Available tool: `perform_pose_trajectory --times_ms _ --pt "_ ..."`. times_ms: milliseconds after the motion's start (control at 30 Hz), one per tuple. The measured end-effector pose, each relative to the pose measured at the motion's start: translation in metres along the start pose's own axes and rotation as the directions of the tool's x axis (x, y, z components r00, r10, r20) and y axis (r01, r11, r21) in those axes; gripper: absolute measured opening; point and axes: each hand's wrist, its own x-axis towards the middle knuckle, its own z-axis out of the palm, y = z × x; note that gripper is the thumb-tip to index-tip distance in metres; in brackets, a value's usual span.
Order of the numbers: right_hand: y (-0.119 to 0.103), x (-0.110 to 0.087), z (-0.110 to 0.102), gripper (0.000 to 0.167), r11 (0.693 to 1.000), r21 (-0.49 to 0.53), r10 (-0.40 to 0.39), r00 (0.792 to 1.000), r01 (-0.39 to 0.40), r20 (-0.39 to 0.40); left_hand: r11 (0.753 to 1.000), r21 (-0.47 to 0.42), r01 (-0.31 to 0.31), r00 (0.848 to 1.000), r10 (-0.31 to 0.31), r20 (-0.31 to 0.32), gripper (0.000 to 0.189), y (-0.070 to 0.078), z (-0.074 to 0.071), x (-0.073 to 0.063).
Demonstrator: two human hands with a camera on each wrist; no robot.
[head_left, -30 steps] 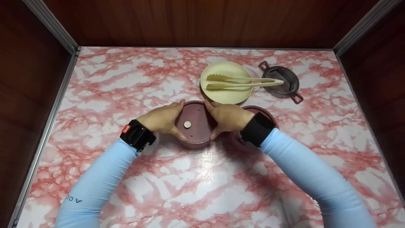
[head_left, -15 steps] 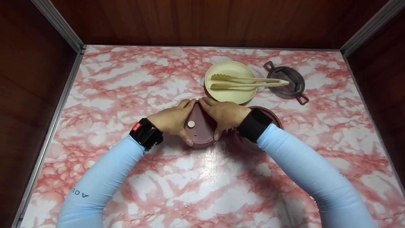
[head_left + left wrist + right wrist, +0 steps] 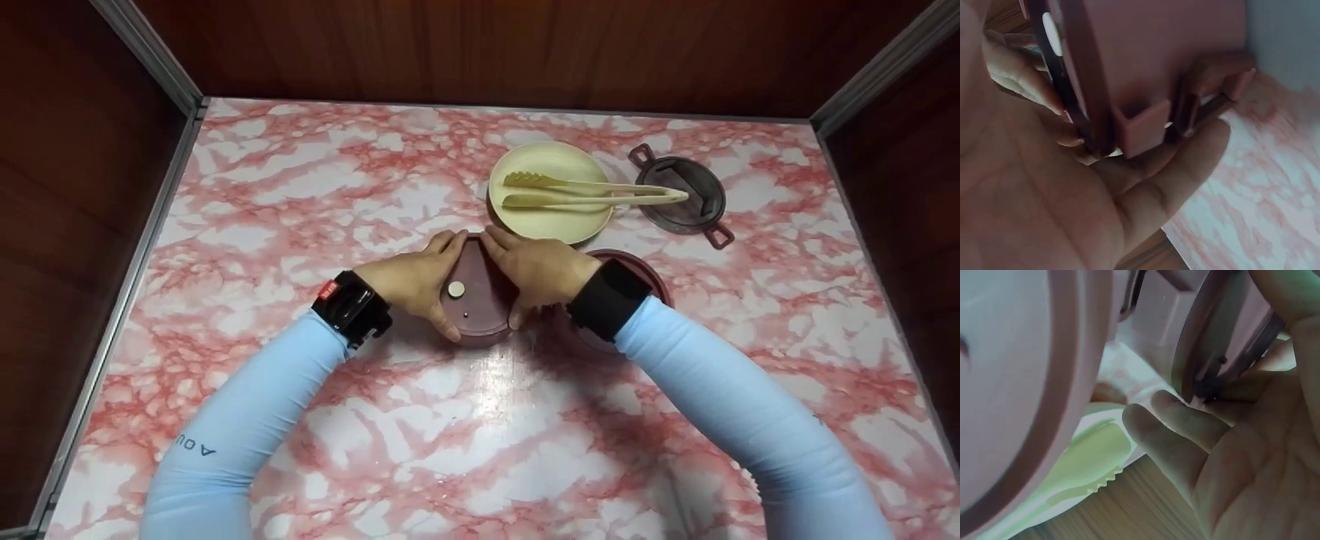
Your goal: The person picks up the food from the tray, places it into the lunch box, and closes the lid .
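Both hands are around a mauve lid [image 3: 480, 309] with a pale round knob [image 3: 456, 289], which sits on a mauve pot [image 3: 1179, 34]. My left hand [image 3: 411, 283] grips the left side, thumb at the near rim and fingers at the far rim. On the right side, my right hand [image 3: 546, 274] holds it likewise, its fingertips close to the left hand's. A loop handle [image 3: 1221, 76] on the pot and a small tab [image 3: 1144, 129] at the lid's edge show beside the left fingers. The right hand hides much of the lid's right half.
Partly under the right wrist stands a second mauve vessel [image 3: 646, 274]. Behind the pot, cream tongs [image 3: 637, 196] lie across a cream pan [image 3: 551, 159]. A small dark two-handled vessel [image 3: 679, 201] stands at the back right. Dark wooden panels [image 3: 487, 52] enclose the table.
The left hand has closed in over the lid toward the right hand, so less of the lid shows. The head view has shifted slightly; the pan and tongs keep their places.
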Motion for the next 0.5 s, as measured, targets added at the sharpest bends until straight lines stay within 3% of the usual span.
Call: perform_pose_trajectory --times_ms 133,267,500 --pt "-0.001 -0.001 0.004 0.135 0.999 0.04 -0.016 1.0 0.017 -0.004 0.998 0.069 -0.004 1.0 0.004 -0.004 0.15 -0.002 -0.002 -0.001" --pt "-0.009 -0.003 0.008 0.136 0.997 0.078 0.006 1.0 -0.006 0.003 0.993 0.115 0.037 0.999 -0.036 -0.016 0.152 -0.002 -0.001 -0.003" --pt "-0.02 -0.001 0.005 0.14 0.997 0.026 0.076 0.997 -0.076 0.0 0.987 0.161 0.027 0.996 -0.012 -0.092 0.155 -0.001 0.001 -0.003"
